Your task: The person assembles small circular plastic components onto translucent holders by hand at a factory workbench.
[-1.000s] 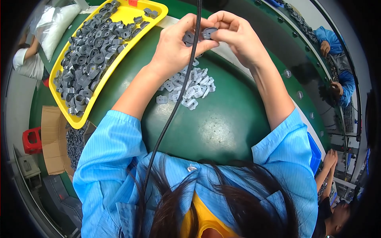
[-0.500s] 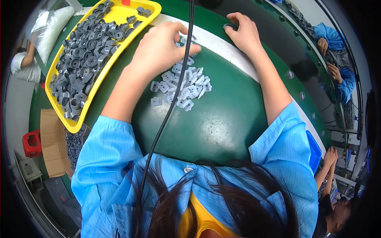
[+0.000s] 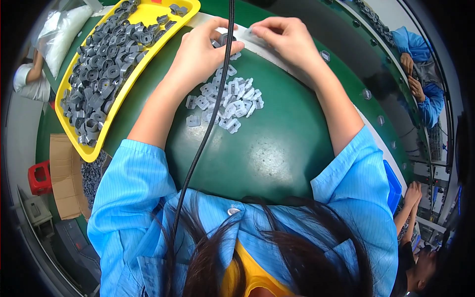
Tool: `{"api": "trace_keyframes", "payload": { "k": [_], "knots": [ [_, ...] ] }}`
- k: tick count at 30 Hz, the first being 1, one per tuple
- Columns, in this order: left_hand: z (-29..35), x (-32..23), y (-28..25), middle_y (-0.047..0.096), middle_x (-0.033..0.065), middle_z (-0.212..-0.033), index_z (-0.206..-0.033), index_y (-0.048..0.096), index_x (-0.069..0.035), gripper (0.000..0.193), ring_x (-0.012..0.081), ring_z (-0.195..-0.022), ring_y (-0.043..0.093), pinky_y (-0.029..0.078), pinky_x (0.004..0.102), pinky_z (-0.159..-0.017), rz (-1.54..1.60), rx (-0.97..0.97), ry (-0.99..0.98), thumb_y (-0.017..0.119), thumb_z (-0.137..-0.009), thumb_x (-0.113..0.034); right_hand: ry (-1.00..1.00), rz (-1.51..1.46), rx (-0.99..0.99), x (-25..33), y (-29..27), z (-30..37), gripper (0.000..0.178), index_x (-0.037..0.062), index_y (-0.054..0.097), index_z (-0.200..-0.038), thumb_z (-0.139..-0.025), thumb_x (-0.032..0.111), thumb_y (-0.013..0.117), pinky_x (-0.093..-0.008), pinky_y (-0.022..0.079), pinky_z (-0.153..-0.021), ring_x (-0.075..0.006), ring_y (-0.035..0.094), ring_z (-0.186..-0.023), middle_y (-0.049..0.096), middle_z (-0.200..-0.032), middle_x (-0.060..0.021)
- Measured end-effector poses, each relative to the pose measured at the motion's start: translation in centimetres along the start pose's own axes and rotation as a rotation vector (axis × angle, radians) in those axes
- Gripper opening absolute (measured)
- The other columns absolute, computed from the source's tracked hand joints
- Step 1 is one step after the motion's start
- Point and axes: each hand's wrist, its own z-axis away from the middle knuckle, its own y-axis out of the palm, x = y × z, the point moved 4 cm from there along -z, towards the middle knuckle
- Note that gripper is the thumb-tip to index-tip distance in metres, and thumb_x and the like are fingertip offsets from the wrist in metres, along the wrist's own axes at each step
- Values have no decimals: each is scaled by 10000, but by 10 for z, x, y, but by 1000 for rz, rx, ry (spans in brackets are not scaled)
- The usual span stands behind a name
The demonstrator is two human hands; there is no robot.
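My left hand (image 3: 200, 54) is curled with thumb and fingers round a dark grey plastic part (image 3: 225, 39), partly hidden by the fingers and a black cable. Just to its right, my right hand (image 3: 289, 43) has thumb and forefinger pinched together at the white strip. Whatever small thing they grip is too blurred to make out. Below the left hand, a loose heap of small translucent plastic pieces (image 3: 232, 104) lies on the green table (image 3: 262, 163).
A yellow tray (image 3: 106, 143) full of grey parts stands at left, beside a cardboard box (image 3: 64, 185). The black cable (image 3: 198, 158) hangs across the view. Along the right runs a dark green belt (image 3: 346, 64) with spaced clear pieces (image 3: 366, 94). Co-workers' hands (image 3: 413, 79) show beyond it.
My right hand has moved left from the belt toward my left hand, and the dark piece at its fingertips no longer shows. A grey part now shows in my left hand's grasp.
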Motion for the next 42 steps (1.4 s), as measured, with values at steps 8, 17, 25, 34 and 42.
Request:
{"api": "trace_keyframes", "payload": {
  "k": [8,17,25,34,42],
  "knots": [
    [-6,16,13,658,91,-838,-1078,554,-14,477,122,-680,618,492,259,-629,312,174,-41,789,-702,-192,-235,115,-3,47,1,15,183,32,680,-900,-825,199,666,-229,440,-598,-79,554,-640,654,-753,-25],
    [-5,13,8,660,56,-787,-1073,496,-28,444,119,-712,606,486,272,-649,305,31,67,745,-719,-125,-218,-56,-89,40,8,12,208,20,686,-861,-784,213,683,-290,478,-613,-153,612,-648,660,-731,-86],
    [3,-1,12,641,100,-811,-1009,469,-19,364,159,-736,614,488,279,-678,94,-152,203,714,-747,-78,-63,-147,-40,34,10,13,261,22,692,-897,-760,244,710,-277,503,-677,-137,642,-713,668,-737,-81],
    [8,-9,14,633,121,-826,-1020,503,-66,345,251,-700,620,498,340,-641,-14,-153,416,714,-750,-31,193,-604,262,19,13,10,123,44,639,-838,-806,155,684,-215,449,-675,-68,569,-760,625,-825,2],
    [5,0,7,566,26,-742,-996,623,-43,325,122,-671,531,459,251,-643,56,-4,420,772,-720,-129,188,-434,387,35,2,12,125,2,614,-818,-755,83,686,-212,495,-662,-100,613,-702,640,-767,-58]
  ]
}}
